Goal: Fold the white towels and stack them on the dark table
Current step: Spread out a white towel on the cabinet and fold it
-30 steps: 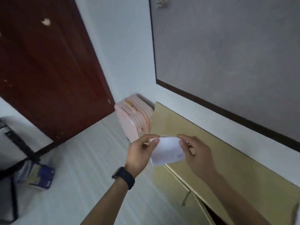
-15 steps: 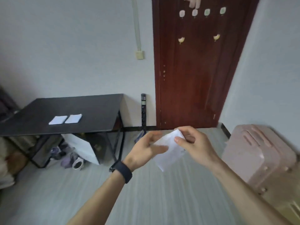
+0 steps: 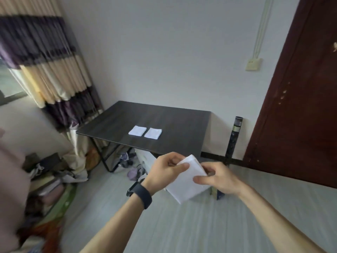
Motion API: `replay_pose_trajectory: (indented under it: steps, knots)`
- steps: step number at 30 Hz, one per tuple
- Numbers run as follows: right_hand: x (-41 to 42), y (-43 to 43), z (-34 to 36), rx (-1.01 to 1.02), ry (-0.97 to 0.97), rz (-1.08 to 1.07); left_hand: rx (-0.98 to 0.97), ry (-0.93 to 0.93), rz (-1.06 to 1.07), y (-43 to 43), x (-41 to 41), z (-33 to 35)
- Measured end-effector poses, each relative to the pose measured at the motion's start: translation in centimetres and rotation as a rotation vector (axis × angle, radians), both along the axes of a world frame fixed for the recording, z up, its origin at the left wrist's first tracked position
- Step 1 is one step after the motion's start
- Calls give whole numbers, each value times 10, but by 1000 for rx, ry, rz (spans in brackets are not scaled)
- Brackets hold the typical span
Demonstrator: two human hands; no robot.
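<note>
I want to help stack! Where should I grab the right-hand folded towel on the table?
Probably pinch the right-hand folded towel by its near edge, reaching over the front of the dark table. It lies flat, so only edges offer a hold, and its left edge sits close beside the other folded towel.

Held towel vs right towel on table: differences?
The held towel is airborne, pinched by left hand and right hand; the right table towel lies untouched on the dark table. The held towel hangs tilted, corner down; the right table towel lies flat. Both are white and folded.
</note>
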State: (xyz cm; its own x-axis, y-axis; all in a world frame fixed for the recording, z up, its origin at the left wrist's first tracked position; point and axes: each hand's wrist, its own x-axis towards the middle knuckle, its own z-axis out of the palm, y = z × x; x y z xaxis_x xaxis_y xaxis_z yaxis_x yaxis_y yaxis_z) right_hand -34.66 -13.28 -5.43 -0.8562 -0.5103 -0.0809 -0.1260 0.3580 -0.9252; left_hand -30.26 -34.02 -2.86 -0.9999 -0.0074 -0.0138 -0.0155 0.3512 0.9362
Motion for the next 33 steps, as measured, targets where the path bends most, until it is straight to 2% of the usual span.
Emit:
replay_pose_trajectory:
  steps: [6, 10, 18, 26, 33]
  knots:
    - [-117, -95, -20, -76, -73, -39, 117, -116, 160, -106, -103, -12]
    - [-177, -151, -35, -200, -141, -198, 198, -164, 254, -157, -167, -33]
    - [-308, -260, -107, -243, -275, -482, 293, -310, 288, -248, -323, -111]
    - [-434, -368, -188, -166, -365, -698, 179, -461, 323, -345, -474, -210]
    - [-537, -407, -279, -58, -406, -784, 108, -567, 267, -380, -592, -297]
